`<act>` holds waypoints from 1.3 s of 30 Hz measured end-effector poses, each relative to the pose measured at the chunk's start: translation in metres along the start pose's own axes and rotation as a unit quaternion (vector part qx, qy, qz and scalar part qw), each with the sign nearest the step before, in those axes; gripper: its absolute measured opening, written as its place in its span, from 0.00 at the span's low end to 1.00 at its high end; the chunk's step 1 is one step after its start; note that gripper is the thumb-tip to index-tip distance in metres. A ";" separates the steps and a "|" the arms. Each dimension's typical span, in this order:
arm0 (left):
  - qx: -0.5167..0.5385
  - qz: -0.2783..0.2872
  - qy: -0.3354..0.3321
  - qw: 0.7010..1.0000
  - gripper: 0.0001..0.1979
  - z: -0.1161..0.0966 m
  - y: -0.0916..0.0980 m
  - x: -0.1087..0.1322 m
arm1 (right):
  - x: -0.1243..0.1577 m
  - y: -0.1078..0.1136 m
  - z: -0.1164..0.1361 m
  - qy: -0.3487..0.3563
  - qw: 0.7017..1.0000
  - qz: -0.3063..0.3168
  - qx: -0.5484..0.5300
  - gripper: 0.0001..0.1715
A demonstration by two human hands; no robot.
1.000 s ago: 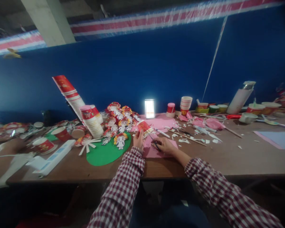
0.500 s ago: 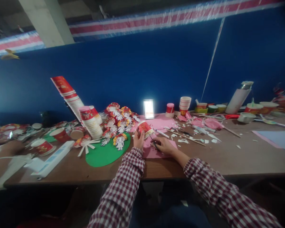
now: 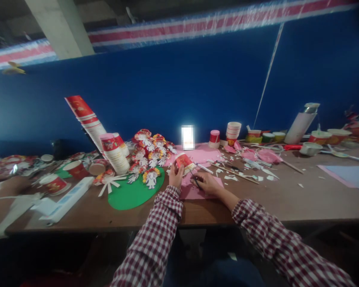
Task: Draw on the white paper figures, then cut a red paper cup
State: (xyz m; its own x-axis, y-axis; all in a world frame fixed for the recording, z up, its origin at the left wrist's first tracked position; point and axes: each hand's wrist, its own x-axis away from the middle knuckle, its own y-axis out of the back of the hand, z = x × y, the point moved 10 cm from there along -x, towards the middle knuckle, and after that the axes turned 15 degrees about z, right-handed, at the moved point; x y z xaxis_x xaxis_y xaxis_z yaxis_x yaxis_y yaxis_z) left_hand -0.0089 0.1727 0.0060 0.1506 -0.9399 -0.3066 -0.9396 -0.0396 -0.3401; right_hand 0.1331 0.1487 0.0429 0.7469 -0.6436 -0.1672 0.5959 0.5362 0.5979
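Observation:
A red paper cup is tilted in my left hand, whose fingers close round its side. My right hand grips a pair of dark-handled scissors, their blades pointing at the cup's lower rim. Beneath both hands lies pink paper. Left of them, several cut-out paper figures with red and yellow tops are heaped on and behind a green paper sheet. A red cup with a pink top stands behind my hands.
Tall stacks of paper cups lean at the left, near a blue-and-white box. White scraps, sticks and pink pieces lie right of my hands. A silver-topped cylinder stands farther right. Another person's hand is at the far left.
My hands and the cup have barely shifted; the cup appears turned very slightly. The scissors remain at its rim.

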 end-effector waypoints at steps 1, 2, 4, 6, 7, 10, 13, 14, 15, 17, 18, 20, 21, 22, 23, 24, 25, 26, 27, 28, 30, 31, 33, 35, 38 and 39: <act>-0.002 -0.002 0.001 1.000 0.28 0.000 0.001 0.000 | 0.000 0.000 0.000 0.000 1.000 0.000 0.000 0.12; -0.002 -0.004 0.001 1.000 0.28 0.000 0.001 0.000 | 0.000 0.000 0.000 0.000 1.000 0.000 0.000 0.13; -0.004 -0.007 0.001 1.000 0.28 -0.001 0.002 0.001 | 0.000 -0.001 0.000 0.001 1.000 0.000 -0.001 0.13; -0.008 -0.012 0.002 1.000 0.30 -0.002 0.002 0.002 | 0.000 -0.002 -0.001 0.003 1.000 0.002 -0.002 0.14; -0.009 -0.018 0.004 1.000 0.31 -0.002 0.003 0.002 | 0.000 -0.002 -0.001 0.003 1.000 0.003 -0.003 0.14; 0.001 -0.025 0.004 1.000 0.34 -0.003 0.003 0.004 | -0.001 -0.003 -0.002 0.004 1.000 0.005 -0.005 0.14; 0.011 -0.010 0.006 1.000 0.34 -0.004 -0.002 0.003 | -0.001 -0.003 -0.002 0.003 1.000 0.004 -0.003 0.14; 0.012 -0.008 0.009 1.000 0.35 -0.005 -0.003 0.003 | -0.001 -0.003 -0.002 0.003 1.000 0.004 -0.003 0.14; 0.011 -0.010 0.013 1.000 0.35 -0.005 -0.003 0.003 | -0.001 -0.002 -0.001 0.003 1.000 0.004 -0.002 0.14; 0.001 -0.014 0.017 1.000 0.36 -0.007 -0.003 0.005 | 0.000 -0.002 0.000 0.004 1.000 0.005 0.000 0.14; -0.009 -0.012 0.018 1.000 0.35 -0.008 -0.004 0.005 | 0.000 -0.001 0.000 0.005 1.000 0.004 0.001 0.14; -0.034 -0.002 0.017 0.999 0.35 -0.010 -0.005 0.005 | 0.000 0.000 0.001 0.006 1.000 -0.001 0.005 0.13; -0.046 0.003 0.016 0.999 0.36 -0.011 -0.006 0.005 | 0.000 0.001 0.001 0.006 1.000 -0.004 0.007 0.13; -0.055 0.007 0.015 0.998 0.36 -0.011 -0.006 0.005 | 0.000 0.001 0.000 0.006 1.000 -0.006 0.009 0.12; -0.062 0.009 0.015 0.998 0.36 -0.012 -0.006 0.005 | 0.000 0.002 0.000 0.007 1.000 -0.008 0.011 0.12; -0.067 0.010 0.016 0.998 0.36 -0.012 -0.006 0.005 | -0.001 0.002 -0.001 0.007 1.000 -0.009 0.011 0.11; -0.069 0.009 0.016 0.997 0.36 -0.012 -0.006 0.005 | -0.001 0.002 -0.001 0.008 1.000 -0.009 0.012 0.11; -0.070 0.009 0.015 0.997 0.36 -0.012 -0.006 0.005 | -0.001 0.002 -0.002 0.009 1.000 -0.010 0.013 0.11; -0.068 0.008 0.015 0.998 0.35 -0.012 -0.005 0.005 | -0.001 0.002 -0.002 0.009 1.000 -0.011 0.013 0.11; -0.066 0.007 0.014 0.998 0.35 -0.012 -0.005 0.005 | -0.001 0.002 -0.003 0.010 1.000 -0.012 0.013 0.11; -0.058 0.005 0.013 0.998 0.35 -0.010 -0.004 0.004 | -0.001 0.002 -0.004 0.010 1.000 -0.013 0.012 0.12; -0.054 0.003 0.012 0.998 0.35 -0.009 -0.003 0.004 | -0.001 0.001 -0.004 0.011 1.000 -0.012 0.011 0.12; -0.044 0.001 0.014 0.999 0.35 -0.005 0.000 0.003 | -0.001 0.001 -0.005 0.011 1.000 -0.011 0.009 0.13; -0.037 0.001 0.015 0.999 0.35 -0.003 0.001 0.003 | -0.001 0.001 -0.006 0.010 1.000 -0.012 0.009 0.13; -0.041 -0.009 0.018 0.999 0.37 -0.002 0.003 0.003 | -0.001 0.001 -0.007 0.007 1.000 -0.014 0.009 0.15; -0.042 -0.011 0.021 0.999 0.38 -0.003 0.003 0.004 | -0.001 0.001 -0.007 0.006 1.000 -0.014 0.009 0.15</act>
State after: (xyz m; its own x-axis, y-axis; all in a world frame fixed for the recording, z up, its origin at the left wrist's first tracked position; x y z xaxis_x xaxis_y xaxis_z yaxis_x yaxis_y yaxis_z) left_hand -0.0122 0.1681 0.0061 0.1597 -0.9518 -0.2620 -0.9588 -0.0864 -0.2706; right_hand 0.1352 0.1538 0.0378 0.7335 -0.6516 -0.1932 0.6114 0.5084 0.6064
